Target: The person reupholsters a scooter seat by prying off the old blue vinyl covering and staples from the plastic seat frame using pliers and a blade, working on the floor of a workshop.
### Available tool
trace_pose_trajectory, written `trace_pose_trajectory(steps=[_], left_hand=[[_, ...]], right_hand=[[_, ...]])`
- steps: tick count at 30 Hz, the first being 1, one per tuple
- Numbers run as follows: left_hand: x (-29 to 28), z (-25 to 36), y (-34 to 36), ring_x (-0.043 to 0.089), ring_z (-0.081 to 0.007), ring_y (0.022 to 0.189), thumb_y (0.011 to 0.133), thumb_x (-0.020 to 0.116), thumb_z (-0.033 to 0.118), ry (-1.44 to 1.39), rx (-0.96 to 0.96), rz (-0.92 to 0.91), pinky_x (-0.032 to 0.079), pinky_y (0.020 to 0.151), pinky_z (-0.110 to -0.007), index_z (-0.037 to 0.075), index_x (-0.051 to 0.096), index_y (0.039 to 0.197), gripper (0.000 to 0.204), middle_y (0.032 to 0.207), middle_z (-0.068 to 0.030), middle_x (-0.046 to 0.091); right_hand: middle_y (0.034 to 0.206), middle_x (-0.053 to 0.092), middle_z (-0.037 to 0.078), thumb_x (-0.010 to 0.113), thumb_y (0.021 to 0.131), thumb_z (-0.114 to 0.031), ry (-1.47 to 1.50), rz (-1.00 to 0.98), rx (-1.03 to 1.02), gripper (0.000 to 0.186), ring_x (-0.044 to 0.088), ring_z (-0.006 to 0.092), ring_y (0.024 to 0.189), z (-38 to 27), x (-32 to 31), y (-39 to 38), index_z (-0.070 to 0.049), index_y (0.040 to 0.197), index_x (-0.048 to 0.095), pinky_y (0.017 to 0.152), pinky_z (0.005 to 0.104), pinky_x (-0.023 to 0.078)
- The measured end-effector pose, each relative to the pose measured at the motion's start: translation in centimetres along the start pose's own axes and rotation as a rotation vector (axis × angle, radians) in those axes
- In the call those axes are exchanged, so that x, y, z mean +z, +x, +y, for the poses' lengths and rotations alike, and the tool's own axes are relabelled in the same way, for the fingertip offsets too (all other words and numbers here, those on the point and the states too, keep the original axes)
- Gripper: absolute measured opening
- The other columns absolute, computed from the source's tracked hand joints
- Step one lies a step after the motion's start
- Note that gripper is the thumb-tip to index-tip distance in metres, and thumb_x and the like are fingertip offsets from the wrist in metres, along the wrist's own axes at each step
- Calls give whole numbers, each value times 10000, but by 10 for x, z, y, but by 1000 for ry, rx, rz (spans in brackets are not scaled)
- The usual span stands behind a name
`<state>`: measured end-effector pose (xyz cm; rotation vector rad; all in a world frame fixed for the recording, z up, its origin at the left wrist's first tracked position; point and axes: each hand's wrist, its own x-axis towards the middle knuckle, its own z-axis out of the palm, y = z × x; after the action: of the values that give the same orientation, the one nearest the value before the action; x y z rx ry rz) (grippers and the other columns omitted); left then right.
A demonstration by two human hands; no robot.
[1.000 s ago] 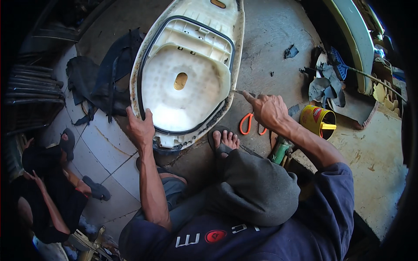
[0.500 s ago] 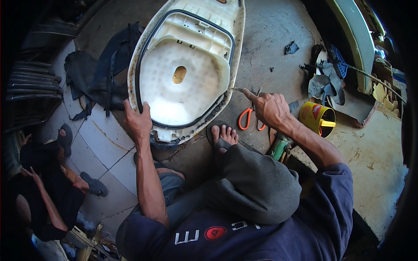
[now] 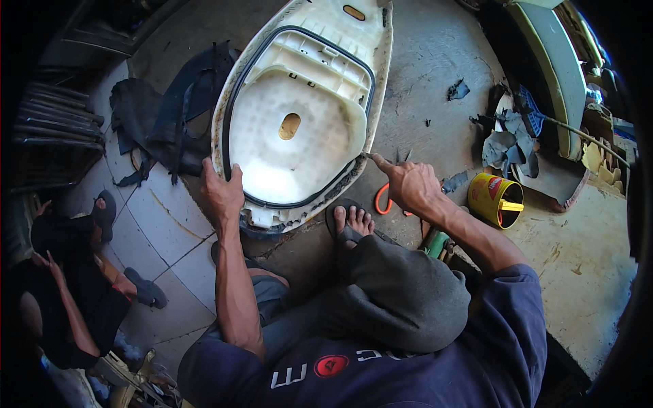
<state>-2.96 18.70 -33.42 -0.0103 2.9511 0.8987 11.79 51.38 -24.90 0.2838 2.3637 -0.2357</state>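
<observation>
An upturned off-white motorcycle seat base (image 3: pixel 282 160) lies in front of me, with a black rubber seal (image 3: pixel 230 115) around its hollow and dark covering along its near edge. My left hand (image 3: pixel 223 194) is closed on the near left rim, thumb on the inner side. At the right rim, my right hand (image 3: pixel 413 189) is closed with its index finger stretched along a thin pointed tool; only the dark tip shows, touching or very near the rim, and its handle is hidden. Orange-handled scissors (image 3: pixel 378 199) lie on the floor, partly covered by my right hand.
A yellow tin (image 3: pixel 483 195) stands to the right, near grey-black scraps (image 3: pixel 515 144) and a blue mesh paddle (image 3: pixel 532 112). Torn black sheeting (image 3: pixel 160 122) lies at left. Someone in dark clothes (image 3: pixel 64 299) sits at far left. My sandalled foot (image 3: pixel 350 221) is close to the base.
The seat base appears slightly farther right and lower, both hands still at it. My right hand has come down a little along the rim, covering more of the scissors.
</observation>
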Motion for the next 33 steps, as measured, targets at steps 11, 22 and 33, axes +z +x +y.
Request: trace_pose_trajectory(steps=[11,22,33], left_hand=[[-13,32,5,686,-442,994,838,740,197,-34,-119,-29,548,819,-483,3,545,1213,465,1110,-252,687],[0,10,1,671,-458,1037,838,748,208,-3,-34,43,541,871,-479,-15,559,1239,496,1149,-277,678],[-9,16,0,697,-431,1004,849,729,216,-12,-101,-49,566,825,-474,11,553,1293,519,1104,-266,703]], right_hand=[[801,700,199,528,898,-111,448,-109,72,634,721,337,731,24,8,2,-203,1522,465,667,462,574],[910,701,183,518,950,-101,-372,89,-134,578,711,337,787,-4,3,-3,-148,1522,450,651,431,568],[853,686,200,523,910,-88,-165,76,-105,638,700,341,708,-5,-5,-8,-186,1535,440,609,468,552]])
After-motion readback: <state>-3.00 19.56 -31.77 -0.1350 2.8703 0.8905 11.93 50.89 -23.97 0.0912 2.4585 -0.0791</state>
